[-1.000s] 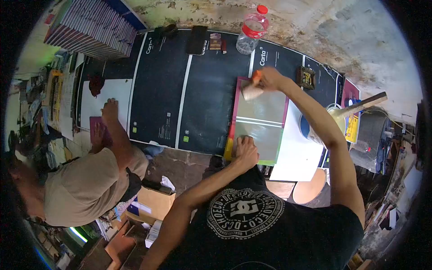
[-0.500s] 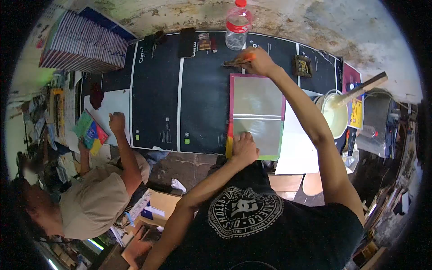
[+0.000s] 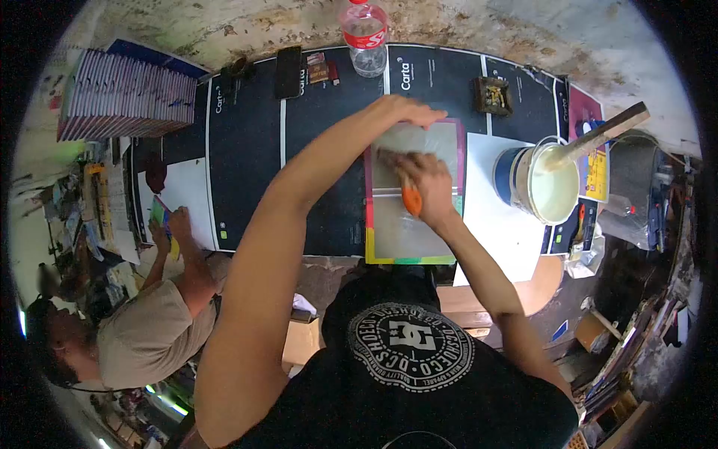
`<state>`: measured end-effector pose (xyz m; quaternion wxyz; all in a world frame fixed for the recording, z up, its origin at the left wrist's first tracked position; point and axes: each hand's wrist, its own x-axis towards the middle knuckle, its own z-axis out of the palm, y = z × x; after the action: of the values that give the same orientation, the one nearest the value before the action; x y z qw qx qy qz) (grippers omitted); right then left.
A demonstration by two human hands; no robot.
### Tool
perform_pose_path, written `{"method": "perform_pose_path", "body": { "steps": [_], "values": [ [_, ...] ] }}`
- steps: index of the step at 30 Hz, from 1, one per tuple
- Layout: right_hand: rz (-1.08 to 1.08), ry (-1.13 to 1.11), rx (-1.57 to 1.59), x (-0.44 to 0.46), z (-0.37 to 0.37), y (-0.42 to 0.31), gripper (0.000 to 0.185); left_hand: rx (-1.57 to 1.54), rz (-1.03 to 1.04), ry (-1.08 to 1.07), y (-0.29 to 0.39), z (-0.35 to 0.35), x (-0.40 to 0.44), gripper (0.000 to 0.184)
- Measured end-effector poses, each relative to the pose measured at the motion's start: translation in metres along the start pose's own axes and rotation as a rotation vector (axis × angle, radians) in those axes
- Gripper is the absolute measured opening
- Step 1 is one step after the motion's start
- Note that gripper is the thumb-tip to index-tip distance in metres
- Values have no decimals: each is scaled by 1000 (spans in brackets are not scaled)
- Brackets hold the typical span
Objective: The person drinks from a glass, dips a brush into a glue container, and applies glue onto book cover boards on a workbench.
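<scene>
My right hand (image 3: 435, 187) grips a brush (image 3: 410, 197) with an orange handle, its dark head blurred against a grey board. That board is part of an opened-out cover (image 3: 411, 238) with pink, yellow and green edges, lying grey side up with two white lines across its middle. My left hand (image 3: 407, 112) reaches over to the cover's far edge, fingers stretched out and resting there. A white bucket (image 3: 523, 183) of pale, creamy paste stands at the right, with a wooden stick (image 3: 606, 138) leaning out of it.
A plastic bottle (image 3: 366, 45), a phone (image 3: 289, 72) and a small tray (image 3: 493, 96) line the back of the dark table. Books (image 3: 127, 97) are stacked at the far left. A co-worker (image 3: 153, 329) at the left handles a colourful cover. White sheets (image 3: 490, 247) lie under the bucket.
My right hand has brought the brush down from beyond the cover onto its grey face. My left hand has moved from the near edge to the far edge. The co-worker's cover has tilted.
</scene>
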<state>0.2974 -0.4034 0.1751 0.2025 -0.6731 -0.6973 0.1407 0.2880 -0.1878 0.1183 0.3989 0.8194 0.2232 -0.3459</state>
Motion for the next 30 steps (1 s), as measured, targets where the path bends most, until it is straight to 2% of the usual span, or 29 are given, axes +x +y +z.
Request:
{"method": "perform_pose_path", "body": {
  "steps": [3, 5, 8, 10, 11, 12, 15, 16, 19, 23, 24, 27, 28, 30],
  "values": [
    [247, 228, 2, 19, 46, 3, 49, -104, 7, -124, 3, -2, 25, 77],
    [229, 17, -91, 6, 112, -21, 41, -80, 2, -184, 4, -4, 30, 76],
    [190, -149, 422, -4, 75, -63, 47, -41, 10, -261, 11, -8, 34, 74],
    [135, 140, 262, 0, 67, -41, 40, -97, 75, -294, -2, -3, 48, 72],
    [110, 275, 182, 2, 64, -30, 36, -116, 24, -317, -7, 1, 52, 71],
    [196, 340, 186, 17, 35, -27, 26, -131, -25, -336, -8, 1, 54, 69],
    [244, 1, 1, 30, 112, -24, 28, -146, 29, -356, -25, 11, 83, 73],
    [83, 105, -36, 23, 114, -45, 33, -131, 45, -352, -26, 8, 86, 74],
    [60, -43, 252, 6, 87, -76, 37, -84, 34, -356, -17, 7, 72, 74],
    [177, 250, 100, 15, 61, -33, 44, -100, 4, -340, 2, -1, 39, 74],
    [244, 213, 104, 17, 69, -25, 49, -143, -12, -318, 7, 2, 32, 74],
    [79, -14, 224, -13, 98, -59, 31, -134, -110, -276, -1, 5, 45, 77],
    [166, -249, 362, -16, 81, -75, 39, -113, -147, -276, -1, 8, 46, 78],
    [66, -37, 251, -43, 76, -72, 50, -87, -110, -290, -6, 7, 41, 80]
  ]
}}
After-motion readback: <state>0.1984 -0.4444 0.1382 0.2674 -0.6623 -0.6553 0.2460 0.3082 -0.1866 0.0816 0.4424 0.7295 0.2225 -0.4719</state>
